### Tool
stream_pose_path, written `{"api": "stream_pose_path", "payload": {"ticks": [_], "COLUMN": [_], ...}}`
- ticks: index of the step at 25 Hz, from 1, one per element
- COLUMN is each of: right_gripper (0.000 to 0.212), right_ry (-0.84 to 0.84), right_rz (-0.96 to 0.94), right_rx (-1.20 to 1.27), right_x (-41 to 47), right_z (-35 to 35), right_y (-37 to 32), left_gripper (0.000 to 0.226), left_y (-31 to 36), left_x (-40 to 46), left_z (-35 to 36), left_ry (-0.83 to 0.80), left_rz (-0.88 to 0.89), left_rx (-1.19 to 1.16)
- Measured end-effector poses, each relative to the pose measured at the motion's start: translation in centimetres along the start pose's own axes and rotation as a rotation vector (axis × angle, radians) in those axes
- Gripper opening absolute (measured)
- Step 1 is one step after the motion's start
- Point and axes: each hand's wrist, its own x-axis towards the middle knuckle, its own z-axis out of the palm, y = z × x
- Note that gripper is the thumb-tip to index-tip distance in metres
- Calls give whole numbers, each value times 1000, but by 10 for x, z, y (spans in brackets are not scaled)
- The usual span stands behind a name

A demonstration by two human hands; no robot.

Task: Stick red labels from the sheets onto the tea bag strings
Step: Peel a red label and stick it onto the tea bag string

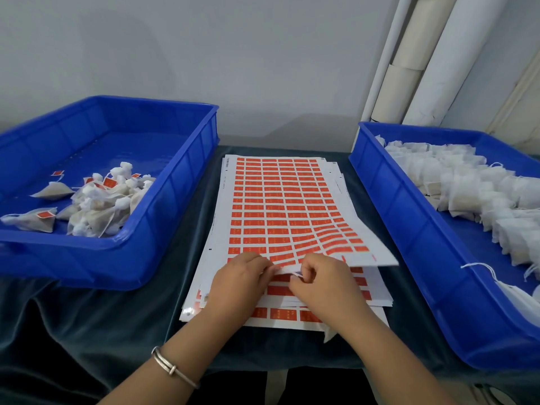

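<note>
A stack of white sheets covered in rows of red labels point(280, 206) lies in the middle of the table. The near edge of the top sheet is lifted and curled up. My left hand point(236, 285) pinches that lifted near edge from the left. My right hand point(318, 285) has its fingers curled at the same edge, pinching at a label or the sheet; which one is hidden by the fingers. Tea bags with red labels on them point(96, 200) lie in the left blue tray point(175, 182). Plain white tea bags with strings point(467, 188) fill the right blue tray point(409, 211).
A dark cloth point(102, 323) covers the table, which stands against a pale wall. White rolls and tubes point(415, 68) lean in the back right corner behind the right tray. A metal bangle point(172, 368) is on my left wrist.
</note>
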Motion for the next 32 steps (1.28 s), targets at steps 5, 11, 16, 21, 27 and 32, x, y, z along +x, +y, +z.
{"api": "stream_pose_path", "payload": {"ticks": [5, 11, 16, 21, 27, 32], "right_gripper": [35, 16, 11, 13, 12, 13], "right_ry": [34, -186, -178, -167, -85, -86], "right_rz": [175, 406, 354, 224, 110, 36], "right_rx": [112, 858, 923, 801, 577, 518], "right_x": [-1, 15, 20, 22, 29, 29], "right_z": [-6, -3, 2, 3, 6, 8], "right_y": [3, -17, -8, -6, 0, 1], "left_gripper": [27, 21, 36, 26, 29, 28], "left_y": [0, 17, 12, 14, 12, 8], "left_x": [7, 4, 1, 8, 12, 19], "left_z": [-2, -3, -7, -12, -22, -30], "left_ry": [136, 286, 171, 154, 96, 6], "left_rz": [-97, -41, -88, -231, -146, -90], "left_rx": [-83, -158, -276, -446, -342, -298]}}
